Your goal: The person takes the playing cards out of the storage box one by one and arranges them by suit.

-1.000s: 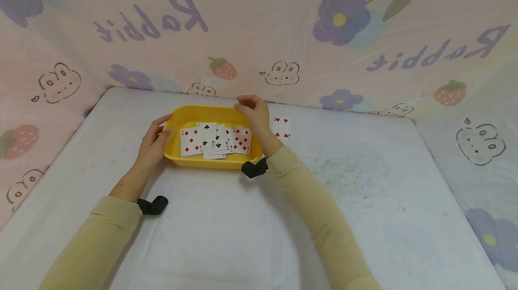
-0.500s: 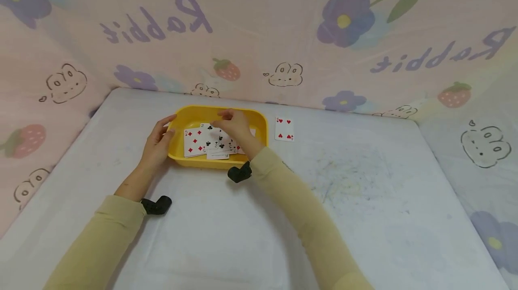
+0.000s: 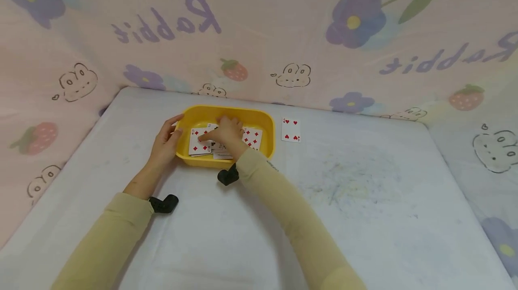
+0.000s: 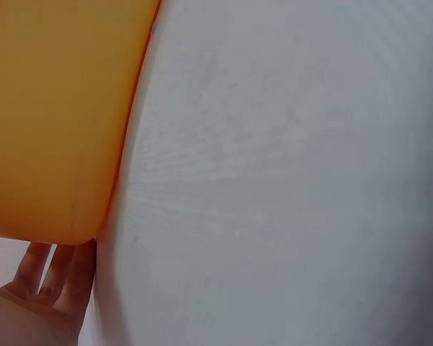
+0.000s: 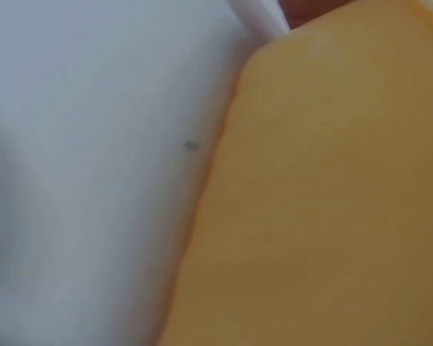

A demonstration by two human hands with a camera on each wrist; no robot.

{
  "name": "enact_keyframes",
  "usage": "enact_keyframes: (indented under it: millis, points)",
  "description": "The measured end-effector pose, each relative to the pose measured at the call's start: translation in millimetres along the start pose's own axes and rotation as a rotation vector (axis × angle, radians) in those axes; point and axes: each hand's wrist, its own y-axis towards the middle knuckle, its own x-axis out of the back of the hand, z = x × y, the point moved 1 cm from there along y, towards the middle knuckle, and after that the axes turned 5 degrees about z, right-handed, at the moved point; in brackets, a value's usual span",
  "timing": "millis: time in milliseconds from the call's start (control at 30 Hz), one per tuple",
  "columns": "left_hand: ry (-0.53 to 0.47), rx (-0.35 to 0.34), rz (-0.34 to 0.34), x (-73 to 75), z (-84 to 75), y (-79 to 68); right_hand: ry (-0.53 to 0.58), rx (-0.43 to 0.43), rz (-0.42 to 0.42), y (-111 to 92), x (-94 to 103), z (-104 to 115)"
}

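Observation:
A yellow plastic basin stands on the white table, with several face-up playing cards overlapping inside. At its left end my left hand holds the rim, thumb at the edge. The left wrist view shows fingers against the basin's end wall. My right hand reaches down into the basin over the cards, its fingers spread and one digit lying over the five of diamonds. It covers the middle cards, so their contact with the fingertips is partly hidden. The right wrist view shows mostly the basin's outer wall.
A four of hearts lies face up on the table, to the right of the basin. The white tabletop carries faint coloured smudges. A printed cloth wall rises behind it and at both sides.
My right hand has moved left from the basin's right end and down onto the middle cards. The left hand stays at the left end. The whole head view has shifted a little.

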Motion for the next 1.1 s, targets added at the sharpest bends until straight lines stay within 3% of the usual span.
enact_keyframes:
  millis: [233,700,1100]
  points:
    - [-0.006,-0.001,-0.006,-3.1,-2.7,-0.6,-0.126,-0.039,0.003,-2.7,1.9,-4.7]
    - [-0.003,-0.02,-0.021,-1.1,-1.3,-1.1,-0.141,0.03,0.126,-7.7,22.4,-32.3]
    - [-0.004,-0.03,-0.024,-2.2,-0.5,-0.6,-0.231,0.048,0.093,-20.7,26.8,-36.6]
